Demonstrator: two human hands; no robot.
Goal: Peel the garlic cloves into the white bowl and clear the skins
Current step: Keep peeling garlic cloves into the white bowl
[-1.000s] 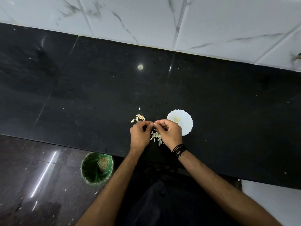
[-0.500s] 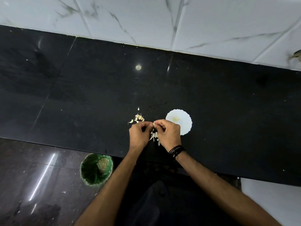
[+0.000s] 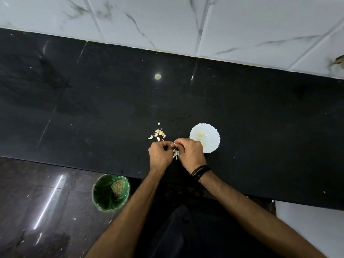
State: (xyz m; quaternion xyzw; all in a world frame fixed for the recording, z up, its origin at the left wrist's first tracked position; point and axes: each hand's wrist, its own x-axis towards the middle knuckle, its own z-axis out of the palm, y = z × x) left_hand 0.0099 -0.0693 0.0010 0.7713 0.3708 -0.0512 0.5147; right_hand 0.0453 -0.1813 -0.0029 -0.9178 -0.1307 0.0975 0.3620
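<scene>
Glossy black stone counter point(image 3: 242, 112), scalloped white bowl point(image 3: 210, 144) right of centre. Left hand point(image 3: 160, 153) and right hand point(image 3: 191, 152) both curled, pinching 1 garlic clove point(image 3: 175, 144) together beside bowl. Papery skins point(image 3: 176, 154) underneath, unpeeled cloves point(image 3: 159, 134) just behind. Plenty of bare counter around.

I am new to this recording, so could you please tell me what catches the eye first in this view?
The white bowl with its scalloped rim stands out against the black counter, just beyond the right hand. Both hands meet at the counter's near edge, the left hand and right pinching a garlic clove between them, with loose skins beneath. A small cluster of unpeeled cloves lies just past the left hand.
</scene>
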